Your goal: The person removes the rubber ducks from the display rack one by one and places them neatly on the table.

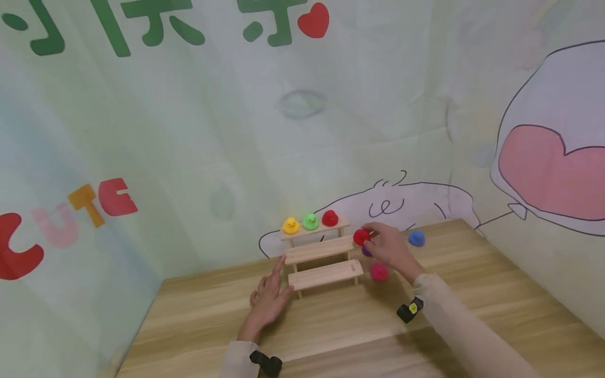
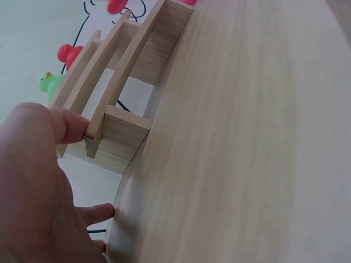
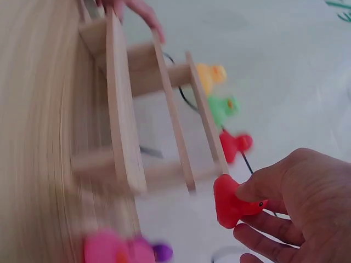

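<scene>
A three-tier wooden display rack (image 1: 325, 275) stands on the table. My left hand (image 1: 268, 301) is at its left end, index finger stretched towards the middle tier. In the left wrist view the thumb (image 2: 70, 126) touches the end of the lowest tier. My right hand (image 1: 389, 248) pinches a red rubber duck (image 3: 226, 204) between thumb and fingers, just off the right end of the middle tier. On the top tier sit a yellow duck (image 1: 291, 226), a green duck (image 1: 310, 221) and another red duck (image 1: 330, 218). The two lower tiers hold no ducks.
Right of the rack, on the table (image 1: 208, 320), are a pink duck (image 1: 379, 272) and a purple duck (image 3: 162, 252), partly behind the right hand in the head view. A blue duck (image 1: 417, 238) lies farther right. A printed cloth backdrop (image 1: 212, 131) rises behind the table.
</scene>
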The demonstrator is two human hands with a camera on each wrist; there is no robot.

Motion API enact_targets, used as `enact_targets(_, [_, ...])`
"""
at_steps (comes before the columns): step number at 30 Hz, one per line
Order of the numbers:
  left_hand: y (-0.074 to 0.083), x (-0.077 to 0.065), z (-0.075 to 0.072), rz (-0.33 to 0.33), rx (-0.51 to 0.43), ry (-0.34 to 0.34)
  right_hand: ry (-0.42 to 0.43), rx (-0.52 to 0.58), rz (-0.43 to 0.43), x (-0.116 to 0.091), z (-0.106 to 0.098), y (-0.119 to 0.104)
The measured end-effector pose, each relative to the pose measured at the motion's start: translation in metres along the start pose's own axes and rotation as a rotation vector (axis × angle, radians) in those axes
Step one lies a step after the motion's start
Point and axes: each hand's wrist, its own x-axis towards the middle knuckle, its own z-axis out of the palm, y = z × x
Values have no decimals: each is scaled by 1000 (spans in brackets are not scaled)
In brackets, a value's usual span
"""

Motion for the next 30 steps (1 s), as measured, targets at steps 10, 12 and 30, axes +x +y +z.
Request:
enact_targets(10, [-9,9,6,-41,26,-29,20,-123,140,-34,-66,86])
enact_targets(12, [-11,10,7,-50,32,-24,13,-132,144,-41,-74,98])
enact_targets(30, [-12,6,7,-6,26,7,20,-214,270,-77,-82,116])
